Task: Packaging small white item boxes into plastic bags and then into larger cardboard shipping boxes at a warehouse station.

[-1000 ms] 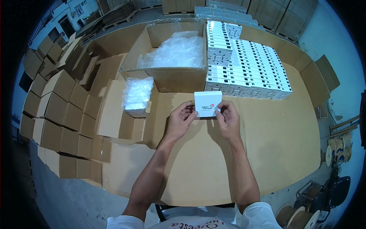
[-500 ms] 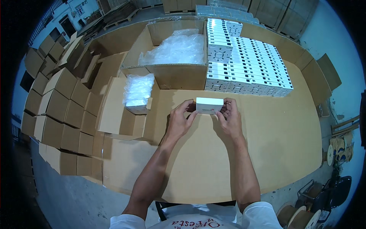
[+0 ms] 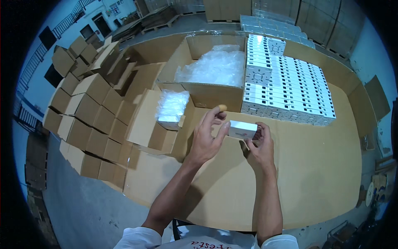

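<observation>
Box (image 3: 242, 130); right end in right hand (image 3: 263, 151)

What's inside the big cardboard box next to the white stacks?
Crumpled, whitish plastic shows inside the big cardboard box. Anything underneath is covered, so I can't see it.

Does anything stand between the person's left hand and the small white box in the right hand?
Nothing visible does. The left hand is right by the left end of the small white box that the right hand holds; whether they touch is unclear. The stacked white boxes stand beyond, outside that gap.
</observation>
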Demonstrator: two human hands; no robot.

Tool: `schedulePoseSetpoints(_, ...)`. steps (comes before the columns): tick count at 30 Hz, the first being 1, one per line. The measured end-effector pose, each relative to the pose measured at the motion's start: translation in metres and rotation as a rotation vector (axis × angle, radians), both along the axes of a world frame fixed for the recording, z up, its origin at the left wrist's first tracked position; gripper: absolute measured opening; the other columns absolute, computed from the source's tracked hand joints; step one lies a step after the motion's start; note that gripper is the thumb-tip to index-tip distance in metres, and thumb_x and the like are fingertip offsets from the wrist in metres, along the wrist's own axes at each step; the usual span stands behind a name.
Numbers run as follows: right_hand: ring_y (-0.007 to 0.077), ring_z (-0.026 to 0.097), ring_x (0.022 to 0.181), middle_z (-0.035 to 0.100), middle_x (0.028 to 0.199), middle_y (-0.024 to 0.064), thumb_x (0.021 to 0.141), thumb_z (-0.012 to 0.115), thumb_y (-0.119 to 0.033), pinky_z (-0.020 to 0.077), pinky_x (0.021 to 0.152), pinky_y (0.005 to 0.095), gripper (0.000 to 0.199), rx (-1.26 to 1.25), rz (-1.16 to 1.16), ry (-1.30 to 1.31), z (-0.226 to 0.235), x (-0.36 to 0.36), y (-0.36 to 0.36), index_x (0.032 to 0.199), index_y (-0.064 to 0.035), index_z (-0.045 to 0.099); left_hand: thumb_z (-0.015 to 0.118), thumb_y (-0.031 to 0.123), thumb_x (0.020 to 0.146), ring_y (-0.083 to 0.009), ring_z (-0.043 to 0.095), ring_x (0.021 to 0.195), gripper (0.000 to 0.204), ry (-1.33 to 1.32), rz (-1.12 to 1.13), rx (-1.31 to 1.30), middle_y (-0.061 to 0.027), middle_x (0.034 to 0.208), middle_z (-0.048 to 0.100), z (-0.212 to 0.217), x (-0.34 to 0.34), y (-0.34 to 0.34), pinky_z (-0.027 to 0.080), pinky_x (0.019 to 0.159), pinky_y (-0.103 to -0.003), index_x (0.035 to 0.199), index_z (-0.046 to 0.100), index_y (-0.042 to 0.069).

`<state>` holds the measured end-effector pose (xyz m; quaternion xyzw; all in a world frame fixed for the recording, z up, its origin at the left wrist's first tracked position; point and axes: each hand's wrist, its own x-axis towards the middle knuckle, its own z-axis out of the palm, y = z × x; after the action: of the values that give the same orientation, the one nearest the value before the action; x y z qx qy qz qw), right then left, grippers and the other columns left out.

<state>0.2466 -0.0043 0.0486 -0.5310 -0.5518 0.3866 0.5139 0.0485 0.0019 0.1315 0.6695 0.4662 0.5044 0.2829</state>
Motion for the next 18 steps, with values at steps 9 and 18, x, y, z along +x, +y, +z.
schedulePoseSetpoints(9,0.0320,0.062,0.116,0.061,0.128,0.0222,0.073,0.083,-0.005,0.0501,0.101,0.0408,0.075,-0.039,0.068,-0.027,0.026,0.039,-0.005,0.137,-0.0013,0.044,0.076,0.021,0.087,-0.0234,0.069,0.092,0.037,0.527,0.029,0.184,-0.0137,0.103,0.072,0.099,0.019,0.154,0.055,0.082,-0.036,0.114,0.066,-0.001)
schedulePoseSetpoints(18,0.0351,0.058,0.122,0.055,0.137,0.0247,0.074,0.084,-0.011,0.0486,0.102,0.0428,0.082,-0.127,0.071,-0.086,0.034,0.093,-0.003,0.143,0.0000,0.041,0.084,0.047,0.074,-0.0331,0.067,0.102,0.061,1.221,-0.318,0.117,-0.0161,0.109,0.071,0.031,0.048,0.316,0.053,0.092,-0.043,0.111,0.068,0.002)
